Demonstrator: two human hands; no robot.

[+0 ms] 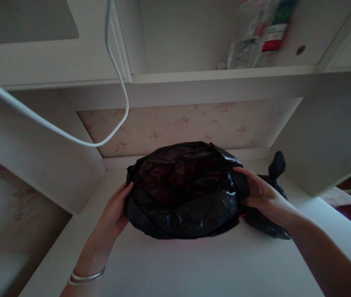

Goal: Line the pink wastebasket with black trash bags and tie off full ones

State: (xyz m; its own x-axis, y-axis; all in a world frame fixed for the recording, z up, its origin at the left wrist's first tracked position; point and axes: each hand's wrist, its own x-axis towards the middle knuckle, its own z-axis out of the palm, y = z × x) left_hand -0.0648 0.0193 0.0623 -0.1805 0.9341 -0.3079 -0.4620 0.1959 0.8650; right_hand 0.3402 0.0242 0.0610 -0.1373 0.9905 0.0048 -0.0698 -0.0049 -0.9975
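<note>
Hands: left hand (pixel 112 212) and right hand (pixel 263 198) pinch opposite sides of the open black bag (pixel 190 218), toward the back edge of the white surface (pixel 194 268). Mouth already spread; evening the rim apparently remains. Tied black bag (pixel 263 225) sits nearer the right edge.

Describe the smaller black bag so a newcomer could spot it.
Find the white surface, then the large open black bag. To its right, partly behind the right hand, is the smaller black bag; unlike its gaping neighbour, its top narrows into a tuft.
</note>
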